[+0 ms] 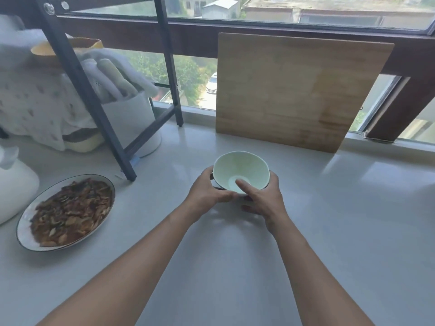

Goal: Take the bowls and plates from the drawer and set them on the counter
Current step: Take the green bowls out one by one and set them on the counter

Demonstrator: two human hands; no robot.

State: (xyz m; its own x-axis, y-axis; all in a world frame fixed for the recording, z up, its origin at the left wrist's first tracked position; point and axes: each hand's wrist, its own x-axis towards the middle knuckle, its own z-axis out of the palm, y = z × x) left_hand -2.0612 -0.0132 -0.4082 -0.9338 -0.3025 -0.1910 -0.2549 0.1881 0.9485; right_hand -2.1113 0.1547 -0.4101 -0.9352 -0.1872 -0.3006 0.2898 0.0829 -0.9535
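Note:
A pale green bowl (240,168) with a dark outer rim is held between both hands at the middle of the grey counter (341,220). It tilts toward me, just above or on the counter; I cannot tell which. My left hand (208,195) grips its left side. My right hand (263,198) grips its right side, thumb lying inside the bowl. The drawer is out of view.
A plate of dried brown slices (68,211) lies at the left. A black rack leg (98,118) stands behind it, with a white container and cloths (127,109). A wooden cutting board (294,90) leans against the window at the back.

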